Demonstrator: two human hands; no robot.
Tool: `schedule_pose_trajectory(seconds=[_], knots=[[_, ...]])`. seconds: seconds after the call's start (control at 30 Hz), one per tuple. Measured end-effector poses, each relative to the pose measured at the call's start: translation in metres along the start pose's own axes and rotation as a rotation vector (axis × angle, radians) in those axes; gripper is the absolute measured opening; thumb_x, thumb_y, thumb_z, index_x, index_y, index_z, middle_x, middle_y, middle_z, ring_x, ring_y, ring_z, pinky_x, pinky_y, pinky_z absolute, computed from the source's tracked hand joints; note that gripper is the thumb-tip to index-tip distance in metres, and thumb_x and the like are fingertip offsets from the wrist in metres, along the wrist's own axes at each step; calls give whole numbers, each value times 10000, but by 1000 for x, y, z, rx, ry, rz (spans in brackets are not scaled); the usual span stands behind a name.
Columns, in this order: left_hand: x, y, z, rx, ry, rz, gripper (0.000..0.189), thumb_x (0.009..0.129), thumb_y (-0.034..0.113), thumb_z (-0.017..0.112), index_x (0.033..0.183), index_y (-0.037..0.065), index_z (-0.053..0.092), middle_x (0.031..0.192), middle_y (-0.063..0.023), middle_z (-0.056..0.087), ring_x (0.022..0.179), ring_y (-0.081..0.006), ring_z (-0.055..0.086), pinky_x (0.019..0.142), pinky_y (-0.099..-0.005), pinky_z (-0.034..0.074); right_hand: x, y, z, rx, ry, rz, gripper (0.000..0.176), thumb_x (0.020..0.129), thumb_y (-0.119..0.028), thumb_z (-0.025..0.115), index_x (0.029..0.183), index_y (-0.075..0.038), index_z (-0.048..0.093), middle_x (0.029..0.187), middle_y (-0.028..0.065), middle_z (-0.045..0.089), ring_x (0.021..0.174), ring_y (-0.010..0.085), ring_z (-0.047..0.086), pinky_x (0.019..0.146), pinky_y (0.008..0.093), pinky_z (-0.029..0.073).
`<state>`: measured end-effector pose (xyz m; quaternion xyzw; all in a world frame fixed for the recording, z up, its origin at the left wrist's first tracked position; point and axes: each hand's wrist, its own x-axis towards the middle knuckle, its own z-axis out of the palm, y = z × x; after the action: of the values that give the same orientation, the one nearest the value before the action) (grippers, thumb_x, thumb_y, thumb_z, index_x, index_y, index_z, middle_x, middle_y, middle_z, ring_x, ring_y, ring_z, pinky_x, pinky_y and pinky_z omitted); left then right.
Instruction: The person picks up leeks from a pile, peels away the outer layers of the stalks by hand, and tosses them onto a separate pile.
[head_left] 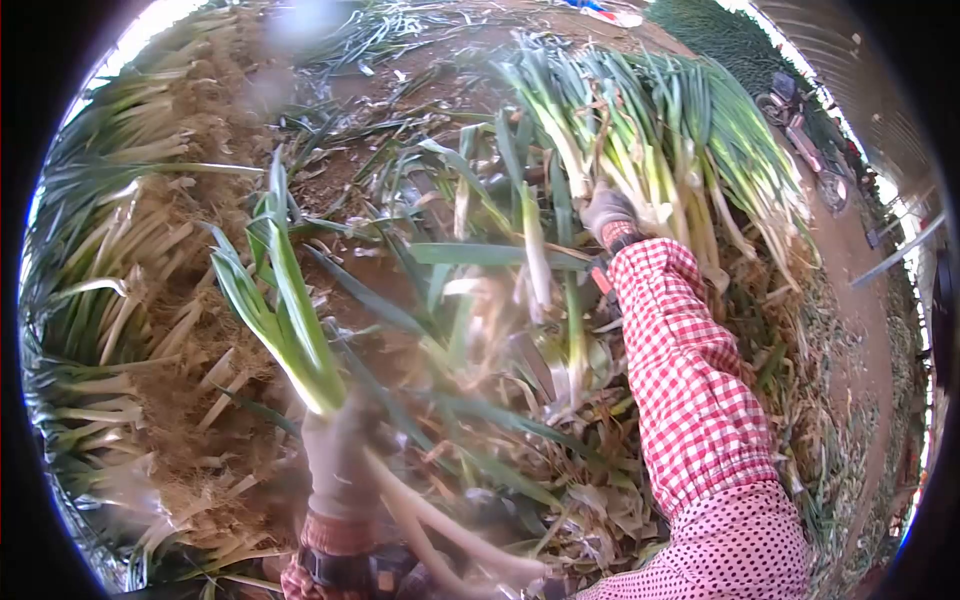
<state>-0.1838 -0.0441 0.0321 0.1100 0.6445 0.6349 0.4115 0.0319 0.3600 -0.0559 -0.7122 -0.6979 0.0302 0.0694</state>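
Note:
My gloved left hand (340,455) is closed round long green onions (300,345). Their split green leaves point up and away, while pale white shafts (450,530) run out below the hand toward the lower right. At the upper right, my gloved right hand (607,210) reaches to the near edge of a heap of green onions (670,150). Its fingers are partly hidden but look closed on the lower end of a green onion (565,140) there. Red checked sleeve (690,370) covers the right arm. Blur softens the left hand's outline.
Rows of green onions (120,320) with roots turned inward line the left side. Loose leaves and peeled scraps (600,500) litter the ground between. A single onion stalk (535,250) stands out mid-view. Farther right are a pinkish wheeled object (815,150) and a dirt strip (860,380).

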Motion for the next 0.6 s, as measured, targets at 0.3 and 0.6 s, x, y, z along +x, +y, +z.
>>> schedule_pose_trajectory(seconds=[0.3,0.6], knots=[[16,-15,4,94,-86,-4,164,898,190,625,926,47,549,661,2,526,485,-77,500,409,-220,443,-160,8,-23,794,-29,-508,171,867,-183,584,769,-43,586,687,123,623,610,227,596,556,363,471],[-2,-17,9,57,-297,-130,188,906,223,627,883,43,575,680,-20,585,458,-89,517,391,-243,467,-385,41,18,1408,-137,-357,328,807,-225,706,1036,-27,577,912,62,610,662,144,550,558,274,473]])
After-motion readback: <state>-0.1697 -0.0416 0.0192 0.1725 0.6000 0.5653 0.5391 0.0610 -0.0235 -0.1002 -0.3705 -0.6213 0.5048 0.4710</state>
